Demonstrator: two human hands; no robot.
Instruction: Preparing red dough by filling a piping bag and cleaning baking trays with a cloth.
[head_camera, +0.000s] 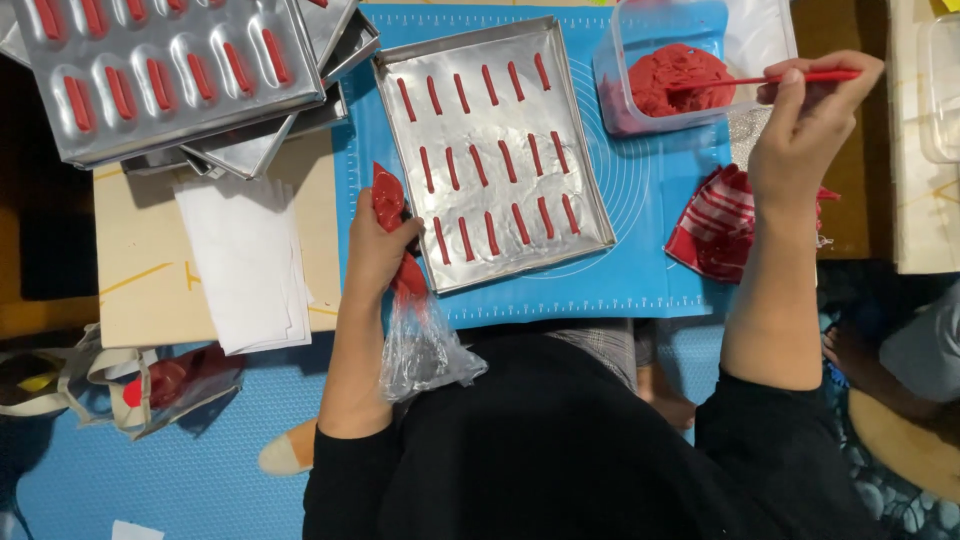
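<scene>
The left hand (375, 245) is gripping a clear plastic piping bag (410, 300), fingers wrapped around its red-filled end, with the loose empty plastic trailing down toward the lap. The right hand (805, 125) is pinching a thin red spatula (770, 80) whose tip is reaching into a clear tub of red batter (670, 75) at the far right of the blue silicone mat (640, 200).

The foil-lined baking tray (495, 150) on the mat is already carrying three rows of short red piped strips, and looks filled. A stack of moulded metal trays (170, 75) at the far left is holding more red strips in oval wells, so much of the piping appears done (the bag looks nearly spent).

White paper sheets (245, 260) are lying left of the mat, and a red-and-white striped cloth (720, 225) is sitting under the right forearm.
</scene>
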